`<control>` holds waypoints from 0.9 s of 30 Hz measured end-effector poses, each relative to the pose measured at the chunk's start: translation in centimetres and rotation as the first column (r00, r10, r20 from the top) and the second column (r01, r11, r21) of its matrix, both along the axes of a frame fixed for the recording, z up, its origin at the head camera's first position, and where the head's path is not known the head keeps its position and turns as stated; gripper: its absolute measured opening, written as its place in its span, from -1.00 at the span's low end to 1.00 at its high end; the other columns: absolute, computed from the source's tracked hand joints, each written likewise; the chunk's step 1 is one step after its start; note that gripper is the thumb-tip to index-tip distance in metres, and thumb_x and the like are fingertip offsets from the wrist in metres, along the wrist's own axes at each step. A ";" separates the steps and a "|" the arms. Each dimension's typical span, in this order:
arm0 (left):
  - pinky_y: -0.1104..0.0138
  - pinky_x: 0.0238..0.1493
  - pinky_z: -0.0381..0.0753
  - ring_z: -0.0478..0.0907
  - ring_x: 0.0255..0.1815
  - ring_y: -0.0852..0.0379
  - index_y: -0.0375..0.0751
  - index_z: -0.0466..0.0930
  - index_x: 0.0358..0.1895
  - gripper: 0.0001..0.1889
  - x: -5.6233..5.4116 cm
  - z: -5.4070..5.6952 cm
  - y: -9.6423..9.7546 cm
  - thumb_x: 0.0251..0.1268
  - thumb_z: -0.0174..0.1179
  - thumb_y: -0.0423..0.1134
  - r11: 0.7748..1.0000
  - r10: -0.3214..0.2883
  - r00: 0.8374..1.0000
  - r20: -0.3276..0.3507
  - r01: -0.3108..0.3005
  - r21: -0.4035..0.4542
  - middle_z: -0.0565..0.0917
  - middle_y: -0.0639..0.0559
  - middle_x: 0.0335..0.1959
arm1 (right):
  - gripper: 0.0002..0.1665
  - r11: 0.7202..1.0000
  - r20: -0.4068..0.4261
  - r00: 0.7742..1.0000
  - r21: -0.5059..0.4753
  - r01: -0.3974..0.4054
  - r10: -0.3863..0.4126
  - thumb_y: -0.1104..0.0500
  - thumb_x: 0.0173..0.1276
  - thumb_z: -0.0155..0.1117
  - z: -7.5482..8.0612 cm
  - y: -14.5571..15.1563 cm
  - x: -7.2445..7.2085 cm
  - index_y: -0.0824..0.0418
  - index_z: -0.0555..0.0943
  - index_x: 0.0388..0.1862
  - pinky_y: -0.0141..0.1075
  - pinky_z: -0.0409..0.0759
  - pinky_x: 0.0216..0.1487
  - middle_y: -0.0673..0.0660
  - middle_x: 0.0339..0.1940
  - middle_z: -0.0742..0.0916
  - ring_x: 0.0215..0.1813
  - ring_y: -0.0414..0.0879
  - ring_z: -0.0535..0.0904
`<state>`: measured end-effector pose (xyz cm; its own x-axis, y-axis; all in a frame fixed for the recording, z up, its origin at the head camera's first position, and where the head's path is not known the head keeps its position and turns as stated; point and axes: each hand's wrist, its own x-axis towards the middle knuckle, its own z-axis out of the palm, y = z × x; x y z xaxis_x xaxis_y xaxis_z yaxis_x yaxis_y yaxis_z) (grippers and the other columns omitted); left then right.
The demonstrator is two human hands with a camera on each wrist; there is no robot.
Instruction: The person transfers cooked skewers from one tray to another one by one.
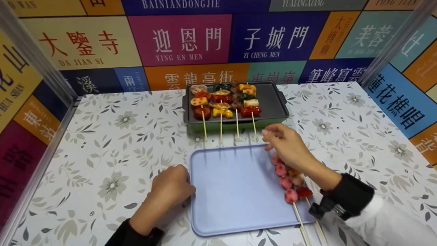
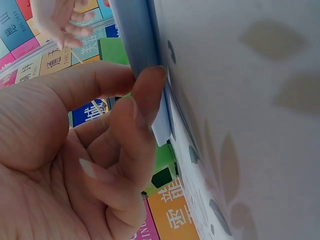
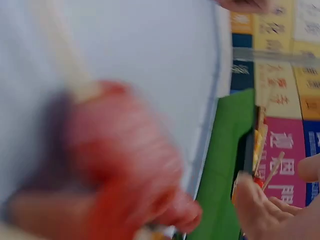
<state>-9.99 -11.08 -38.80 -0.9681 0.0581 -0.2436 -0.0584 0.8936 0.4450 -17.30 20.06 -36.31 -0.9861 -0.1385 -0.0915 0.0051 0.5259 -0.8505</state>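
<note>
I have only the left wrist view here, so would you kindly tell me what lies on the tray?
Observer: At least two skewers lie along the right side of the tray.
Operator: Thank you; and what is in the pan?
Observer: Four more skewers lie side by side in it, leaving its right end bare.
Operator: Where, then, is the right hand?
Observer: The head view shows it over the tray's far right corner.

Back wall (image 1: 218, 44): cream panel (image 1: 83, 42) w/ "DA JIAN SI"; pink panel (image 1: 181, 40), "YING EN MEN"; dk blue panel (image 1: 276, 37), "ZI CHENG MEN"; top panel (image 1: 181, 8), "BAINIANDONGJIE".
</note>
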 end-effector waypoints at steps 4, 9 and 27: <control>0.14 -0.55 0.40 0.52 -0.60 0.00 -0.08 0.54 -0.73 -0.78 0.0 0.0 0.0 -0.05 0.33 -0.34 1.000 0.001 1.000 0.002 -0.001 -0.005 0.57 0.05 -0.69 | -0.31 0.948 0.180 0.984 -0.315 0.040 0.018 -0.02 0.70 0.06 0.2 -0.9 -1.7 0.52 0.33 0.47 -0.19 0.77 -0.08 0.47 0.20 0.63 -0.01 0.07 0.78; 0.14 -0.54 0.40 0.52 -0.59 0.00 -0.08 0.55 -0.73 -0.78 0.0 0.0 -0.1 -0.06 0.33 -0.33 1.000 0.002 1.000 0.005 -0.002 -0.006 0.57 0.05 -0.68 | -0.27 0.867 0.311 0.947 -0.490 0.088 0.080 0.01 0.73 -0.01 0.0 -1.6 -3.1 0.54 0.19 0.55 -0.07 0.68 0.19 0.39 0.15 0.64 0.14 0.12 0.71; 0.15 -0.57 0.38 0.51 -0.60 0.00 -0.09 0.52 -0.75 -0.77 0.1 0.1 0.1 -0.05 0.29 -0.35 1.000 0.003 1.000 0.017 -0.002 -0.017 0.56 0.05 -0.71 | -0.46 0.822 0.362 0.932 -0.535 0.194 0.015 0.42 0.60 0.09 -0.4 -2.5 -4.2 0.64 0.30 0.45 -0.39 0.72 -0.12 0.17 -0.14 0.74 -0.17 -0.11 0.72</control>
